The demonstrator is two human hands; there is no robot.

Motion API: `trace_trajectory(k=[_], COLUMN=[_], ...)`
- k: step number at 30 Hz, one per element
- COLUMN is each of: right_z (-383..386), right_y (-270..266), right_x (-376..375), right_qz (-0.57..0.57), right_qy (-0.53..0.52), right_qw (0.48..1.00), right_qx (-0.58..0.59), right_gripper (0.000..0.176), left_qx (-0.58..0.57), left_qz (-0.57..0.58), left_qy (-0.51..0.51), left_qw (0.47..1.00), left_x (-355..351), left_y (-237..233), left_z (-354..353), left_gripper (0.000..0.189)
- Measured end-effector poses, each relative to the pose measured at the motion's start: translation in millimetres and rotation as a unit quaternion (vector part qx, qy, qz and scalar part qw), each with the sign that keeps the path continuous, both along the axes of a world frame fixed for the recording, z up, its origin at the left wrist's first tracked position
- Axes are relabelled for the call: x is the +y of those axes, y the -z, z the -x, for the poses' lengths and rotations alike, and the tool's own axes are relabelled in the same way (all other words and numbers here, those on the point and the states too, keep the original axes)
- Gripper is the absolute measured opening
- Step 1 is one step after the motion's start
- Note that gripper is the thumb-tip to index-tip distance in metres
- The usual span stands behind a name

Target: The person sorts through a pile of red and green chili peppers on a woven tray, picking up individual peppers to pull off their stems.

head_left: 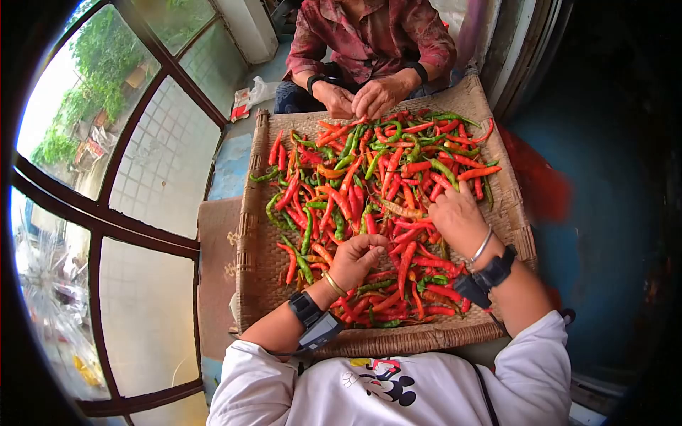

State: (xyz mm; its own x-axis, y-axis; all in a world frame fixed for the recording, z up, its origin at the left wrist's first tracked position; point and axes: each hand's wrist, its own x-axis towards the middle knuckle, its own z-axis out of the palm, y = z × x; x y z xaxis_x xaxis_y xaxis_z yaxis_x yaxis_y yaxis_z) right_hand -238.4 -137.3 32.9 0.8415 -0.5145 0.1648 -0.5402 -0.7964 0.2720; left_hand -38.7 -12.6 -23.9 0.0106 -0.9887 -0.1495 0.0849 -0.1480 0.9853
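A woven tray (259, 248) holds a heap of red, orange and green chili peppers (369, 199). My left hand (357, 259) hovers over the near part of the heap, fingers curled into a loose fist; whether it holds a pepper I cannot see. My right hand (458, 216) lies palm down on the peppers at the right, fingers reaching into the pile. Both wrists wear black devices and thin bangles.
Across the tray sits another person in a patterned red shirt, whose hands (362, 96) work together at the far edge of the heap. A large window (106, 213) fills the left. A dark blue wall (611, 213) stands at the right.
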Motion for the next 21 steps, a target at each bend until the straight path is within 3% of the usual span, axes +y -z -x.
trace_trajectory(k=[2, 4, 7, 8, 11, 15, 17, 18, 19, 20, 21], right_z=[-1, -3, -8, -8, -13, -19, -24, -26, -28, -29, -29], right_y=[-14, -23, -31, -31, -27, -24, -18, -25, -23, -21, -19], right_x=[16, 34, 44, 45, 44, 42, 44, 47, 48, 49, 51], right_qz=[-0.026, -0.107, -0.231, -0.230, -0.333, -0.422, -0.528, -0.600, -0.604, -0.631, -0.657], right_qy=[-0.010, -0.052, -0.101, -0.100, -0.083, -0.024, -0.027, 0.000, 0.001, 0.002, 0.004], right_qw=[1.000, 0.993, 0.966, 0.966, 0.934, 0.887, 0.805, 0.755, 0.752, 0.729, 0.704], right_qx=[-0.010, 0.001, -0.057, -0.057, -0.097, -0.185, -0.268, -0.265, -0.264, -0.266, -0.269], right_gripper=[0.010, 0.010, 0.008, 0.008, 0.010, 0.014, 0.013, 0.012, 0.012, 0.012, 0.011], left_qx=[-0.013, -0.111, -0.167, -0.150, -0.211, -0.174, -0.187, -0.141, -0.093, -0.002, 0.001], left_qz=[0.017, 0.182, 0.203, 0.126, 0.225, 0.178, 0.183, 0.112, 0.042, 0.045, 0.042], left_qy=[0.009, 0.052, 0.141, 0.169, 0.194, 0.230, 0.216, 0.206, 0.195, 0.173, 0.175], left_qw=[1.000, 0.976, 0.955, 0.966, 0.931, 0.941, 0.941, 0.962, 0.975, 0.984, 0.984], left_x=[0, -1, 0, 3, 4, 10, 14, 14, 14, 15, 16], left_y=[-5, -9, -9, -12, -6, -7, -5, -8, -9, -2, -3], left_z=[3, 7, 9, 10, 16, 24, 25, 25, 25, 27, 28], left_gripper=[0.023, 0.033, 0.040, 0.040, 0.042, 0.043, 0.037, 0.033, 0.029, 0.021, 0.021])
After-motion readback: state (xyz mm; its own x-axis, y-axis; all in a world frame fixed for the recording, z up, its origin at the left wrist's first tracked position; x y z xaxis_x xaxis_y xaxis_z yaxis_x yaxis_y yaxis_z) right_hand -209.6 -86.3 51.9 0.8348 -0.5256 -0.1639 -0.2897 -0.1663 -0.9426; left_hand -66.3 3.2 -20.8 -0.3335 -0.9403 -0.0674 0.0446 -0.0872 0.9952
